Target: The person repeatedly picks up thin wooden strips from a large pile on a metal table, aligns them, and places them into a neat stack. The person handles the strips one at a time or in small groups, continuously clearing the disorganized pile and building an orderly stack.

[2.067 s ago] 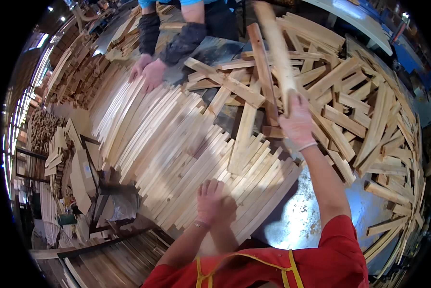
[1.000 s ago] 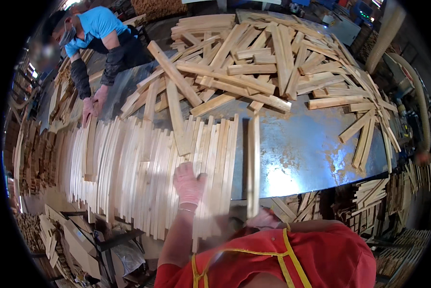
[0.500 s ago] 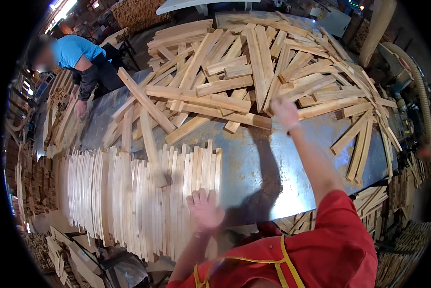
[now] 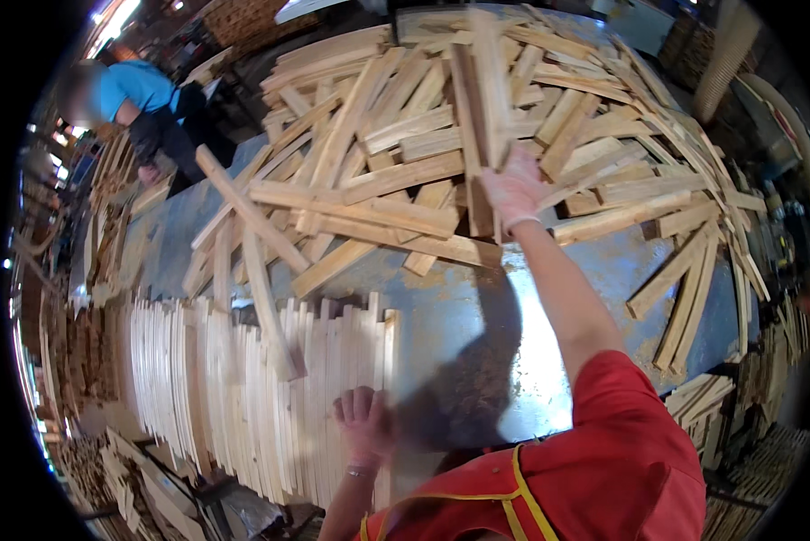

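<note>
My right hand (image 4: 515, 187) is closed around a pale, straight-edged plank (image 4: 492, 90), blurred, its length reaching away from me over the jumbled pile of planks (image 4: 414, 171) on the scuffed metal bench (image 4: 428, 311). My left hand (image 4: 365, 428) is at the right end of a row of light, narrow slats (image 4: 252, 397), fingers bent; I can't tell whether it grips one.

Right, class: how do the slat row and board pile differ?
The slat row lies roughly parallel; the board pile lies crisscrossed. The slat row shows narrow strips; the board pile, many broad faces. The slat row sits lower left, the board pile higher and rightward. Both are pale wood.
</note>
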{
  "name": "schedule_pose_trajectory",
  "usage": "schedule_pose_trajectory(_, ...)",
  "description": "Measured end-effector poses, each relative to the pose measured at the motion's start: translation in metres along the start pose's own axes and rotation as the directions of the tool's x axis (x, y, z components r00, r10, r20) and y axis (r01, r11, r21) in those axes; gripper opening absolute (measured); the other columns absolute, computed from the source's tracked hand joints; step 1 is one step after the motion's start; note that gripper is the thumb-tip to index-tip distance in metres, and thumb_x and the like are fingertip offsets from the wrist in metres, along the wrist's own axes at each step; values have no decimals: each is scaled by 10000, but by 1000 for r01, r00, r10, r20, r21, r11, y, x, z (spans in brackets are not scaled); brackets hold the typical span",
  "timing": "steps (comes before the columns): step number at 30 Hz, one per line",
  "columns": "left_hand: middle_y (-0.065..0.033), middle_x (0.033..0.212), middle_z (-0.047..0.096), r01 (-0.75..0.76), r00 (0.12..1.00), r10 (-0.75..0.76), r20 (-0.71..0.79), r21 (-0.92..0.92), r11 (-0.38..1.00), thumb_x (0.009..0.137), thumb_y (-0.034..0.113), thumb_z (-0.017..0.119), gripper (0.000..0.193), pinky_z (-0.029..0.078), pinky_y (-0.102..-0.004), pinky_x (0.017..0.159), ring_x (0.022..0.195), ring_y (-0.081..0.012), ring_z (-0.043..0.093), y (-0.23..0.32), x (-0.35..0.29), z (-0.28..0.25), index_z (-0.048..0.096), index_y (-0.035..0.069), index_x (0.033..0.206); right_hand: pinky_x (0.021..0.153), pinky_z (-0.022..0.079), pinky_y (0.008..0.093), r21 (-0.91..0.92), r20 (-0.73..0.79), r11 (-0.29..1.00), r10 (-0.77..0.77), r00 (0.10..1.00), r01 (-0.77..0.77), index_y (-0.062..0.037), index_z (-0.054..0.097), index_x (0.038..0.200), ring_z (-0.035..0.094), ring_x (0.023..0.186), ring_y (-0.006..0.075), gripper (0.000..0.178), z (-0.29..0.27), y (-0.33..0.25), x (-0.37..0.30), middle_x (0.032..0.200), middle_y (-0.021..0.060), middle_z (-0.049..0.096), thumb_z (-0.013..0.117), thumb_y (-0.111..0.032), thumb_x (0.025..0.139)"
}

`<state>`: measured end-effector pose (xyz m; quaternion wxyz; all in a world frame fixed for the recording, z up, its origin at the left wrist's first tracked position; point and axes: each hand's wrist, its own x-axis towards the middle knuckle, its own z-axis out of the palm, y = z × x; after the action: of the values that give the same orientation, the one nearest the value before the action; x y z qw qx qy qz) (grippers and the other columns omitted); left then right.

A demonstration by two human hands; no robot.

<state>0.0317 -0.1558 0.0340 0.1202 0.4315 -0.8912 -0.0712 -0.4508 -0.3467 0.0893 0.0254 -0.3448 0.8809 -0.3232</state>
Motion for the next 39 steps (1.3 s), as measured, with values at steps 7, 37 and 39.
schedule_pose_trajectory(7,-148,1193,582,20,998,-21,57,18,1000,717,394,680,548,397,-581,1076,1154,-384,555,15,10,-3,663,152,1208,1126,527,485,-123,260,988,123,958,-93,-145,384,1665,620,1339,429,1081,-13,-12,6,1546,253,481,876,-401,737)
schedule_pose_trajectory(37,-225,1392,666,283,956,-290,50,-420,862,948,308,710,472,543,-523,1014,1193,-429,673,89,-167,9,680,63,1350,1014,576,449,-3,948,1000,8,318,-15,237,306,1482,718,1213,464,1103,-91,41,-487,1247,389,707,770,-555,871)
schedule_pose_trajectory(39,-212,1369,673,191,961,-238,-140,-284,940,954,272,696,447,519,-520,1059,1204,-422,664,82,-132,2,682,39,1335,1015,574,456,64,985,994,-77,151,92,221,274,1515,718,1219,458,1123,-75,26,-472,1212,393,714,768,-557,874)
